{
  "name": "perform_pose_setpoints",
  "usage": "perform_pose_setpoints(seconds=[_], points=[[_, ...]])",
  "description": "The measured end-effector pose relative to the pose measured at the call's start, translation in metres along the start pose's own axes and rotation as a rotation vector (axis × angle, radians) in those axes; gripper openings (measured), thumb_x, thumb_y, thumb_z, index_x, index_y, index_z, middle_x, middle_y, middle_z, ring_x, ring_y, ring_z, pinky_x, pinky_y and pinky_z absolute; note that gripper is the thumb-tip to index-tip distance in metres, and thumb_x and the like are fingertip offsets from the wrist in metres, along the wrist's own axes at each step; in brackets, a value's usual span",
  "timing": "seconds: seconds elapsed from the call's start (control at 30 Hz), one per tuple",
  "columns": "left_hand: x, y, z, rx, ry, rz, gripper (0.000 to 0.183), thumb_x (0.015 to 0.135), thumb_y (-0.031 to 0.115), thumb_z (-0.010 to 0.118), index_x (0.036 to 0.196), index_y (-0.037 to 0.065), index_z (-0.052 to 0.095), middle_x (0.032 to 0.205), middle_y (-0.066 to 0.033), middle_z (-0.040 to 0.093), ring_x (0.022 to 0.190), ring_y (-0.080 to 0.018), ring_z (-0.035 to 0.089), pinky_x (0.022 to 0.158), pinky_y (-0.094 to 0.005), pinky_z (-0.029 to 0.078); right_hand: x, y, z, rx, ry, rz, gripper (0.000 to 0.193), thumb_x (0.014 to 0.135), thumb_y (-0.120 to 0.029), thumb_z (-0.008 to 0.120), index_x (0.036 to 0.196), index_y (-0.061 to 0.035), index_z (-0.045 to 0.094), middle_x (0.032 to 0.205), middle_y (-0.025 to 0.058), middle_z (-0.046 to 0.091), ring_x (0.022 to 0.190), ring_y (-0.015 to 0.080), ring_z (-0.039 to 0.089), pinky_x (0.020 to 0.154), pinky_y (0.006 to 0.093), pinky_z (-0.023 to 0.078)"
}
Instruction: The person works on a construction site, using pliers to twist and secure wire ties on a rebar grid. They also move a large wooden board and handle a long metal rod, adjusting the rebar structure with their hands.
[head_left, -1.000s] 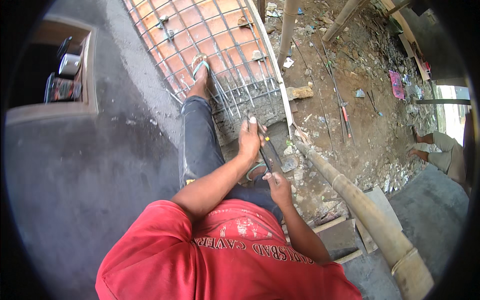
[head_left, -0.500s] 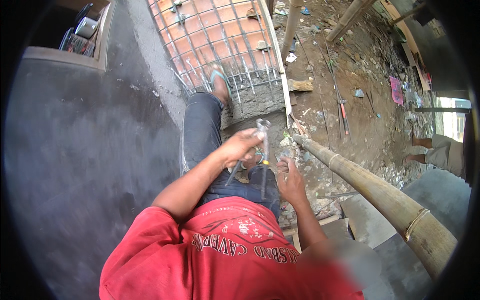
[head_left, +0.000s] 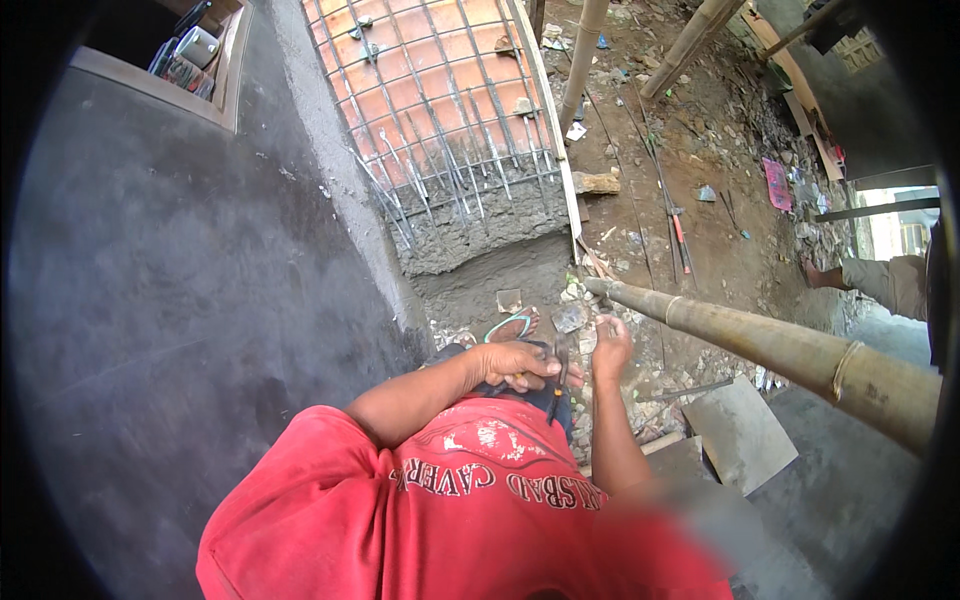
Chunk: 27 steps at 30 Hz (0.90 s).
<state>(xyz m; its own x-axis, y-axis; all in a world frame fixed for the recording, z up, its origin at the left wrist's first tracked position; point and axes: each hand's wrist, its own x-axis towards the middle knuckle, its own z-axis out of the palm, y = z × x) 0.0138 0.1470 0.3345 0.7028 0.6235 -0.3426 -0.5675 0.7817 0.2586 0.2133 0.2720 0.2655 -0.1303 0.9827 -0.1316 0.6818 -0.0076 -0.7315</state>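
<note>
My left hand is closed around a pair of pincers with dark handles, held just above my knee and close to my red shirt. My right hand is raised beside the tool's jaws with its fingers curled together. Whether anything thin is pinched in it is too small to make out. Below the hands my foot in a green-strapped sandal rests on rubble at the foot of a fresh grey concrete edge.
A steel rebar mesh lies over orange blocks ahead. A thick bamboo pole slants in from the right, with more bamboo props beyond. A grey wall fills the left, with a wooden niche of cans. Another person's leg shows at right. A flat slab lies nearby.
My leg has drawn back from the mesh to the rubble. Both hands came closer to my body, and the right hand went from spread fingers to curled beside the pincers.
</note>
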Motion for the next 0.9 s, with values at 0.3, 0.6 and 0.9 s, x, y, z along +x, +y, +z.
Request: perform_pose_setpoints(seconds=[0.3,0.6,0.9], points=[[-0.018,-0.014,-0.052,-0.079,0.903,0.459,0.042,0.104,0.049,0.053,0.106,0.008,0.057,0.081,-0.0044,0.06,0.067,-0.0186,0.06,0.063,-0.0364,0.054,-0.007,0.015,-0.02,-0.054,-0.141,0.125,0.024,0.093,-0.024,0.072,0.1,-0.0017,0.074,0.09,0.0113,0.074,0.084,0.0174,0.066,0.08,0.0321,0.05],[0.025,-0.055,-0.333,0.178,1.781,0.284,0.05,0.092,0.024,0.07,0.126,0.0,0.042,0.112,-0.0202,0.059,0.093,-0.0326,0.064,0.078,-0.0482,0.055,0.026,0.012,0.073,0.003,-0.378,-0.06,0.027,0.102,-0.022,0.054,0.118,-0.0053,0.069,0.112,0.0184,0.072,0.108,0.0323,0.067,0.095,0.0396,0.05],[0.14,-0.102,-0.489,0.443,1.576,-0.248,0.089,0.087,0.024,0.073,0.149,-0.013,0.021,0.14,-0.0366,0.049,0.129,-0.0455,0.053,0.11,-0.0458,0.043,0.095,0.134,0.218,-0.063,-0.591,0.081,0.026,0.101,-0.015,0.058,0.12,-0.002,0.069,0.108,0.0195,0.073,0.101,0.0281,0.07,0.092,0.0365,0.051]])
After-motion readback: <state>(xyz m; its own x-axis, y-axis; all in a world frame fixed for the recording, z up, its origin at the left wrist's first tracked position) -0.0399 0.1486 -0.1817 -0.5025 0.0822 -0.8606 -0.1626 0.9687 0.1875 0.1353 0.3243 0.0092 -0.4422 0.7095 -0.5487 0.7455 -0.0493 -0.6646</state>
